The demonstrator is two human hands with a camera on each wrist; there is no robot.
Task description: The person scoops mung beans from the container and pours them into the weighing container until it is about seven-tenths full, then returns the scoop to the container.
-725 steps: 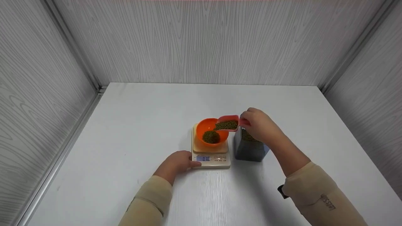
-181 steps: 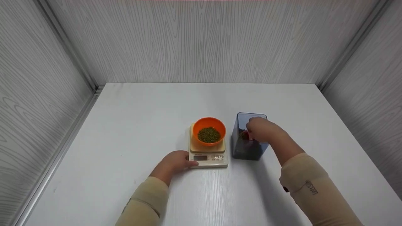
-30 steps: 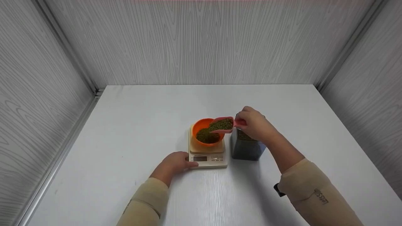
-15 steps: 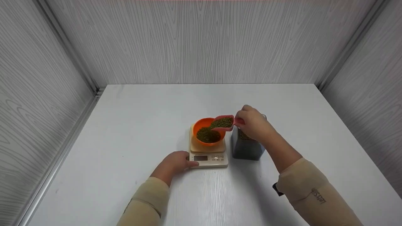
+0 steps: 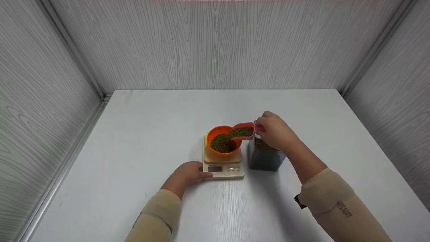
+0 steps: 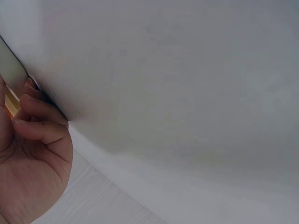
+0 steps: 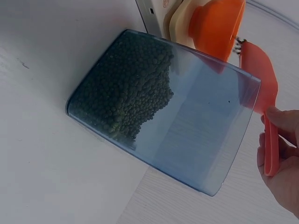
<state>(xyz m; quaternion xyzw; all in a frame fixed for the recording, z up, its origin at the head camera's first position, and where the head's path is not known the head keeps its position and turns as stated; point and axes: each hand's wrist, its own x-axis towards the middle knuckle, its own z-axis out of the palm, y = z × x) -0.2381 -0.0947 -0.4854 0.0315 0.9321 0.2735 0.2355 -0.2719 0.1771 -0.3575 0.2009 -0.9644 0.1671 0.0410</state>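
My right hand [image 5: 275, 131] pinches the handle of a red scoop [image 7: 259, 70] filled with small green beans. Its lip tips over the right rim of an orange bowl [image 5: 218, 129], and in the right wrist view a few beans [image 7: 239, 44] drop from it. A heap of green beans [image 5: 222, 144] lies in the bowl, which stands on a white kitchen scale [image 5: 223, 173]. With thumb on top and fingers curled along the side, my left hand [image 5: 188, 173] grips the scale's front left corner. The scale's display [image 5: 215, 168] looks dark.
Just right of the scale stands a tall, clear bluish container [image 7: 201, 121], partly filled with green beans [image 7: 126, 84], beneath my right hand. All of this sits on a white table [image 5: 151, 127] with grey wood-grain panels [image 5: 215, 47] behind and at both sides.
Six seconds ago the scoop was down in the container; now it is tilted over the bowl, where the bean heap has grown. Lately it shifted slightly right. The left hand stays put.
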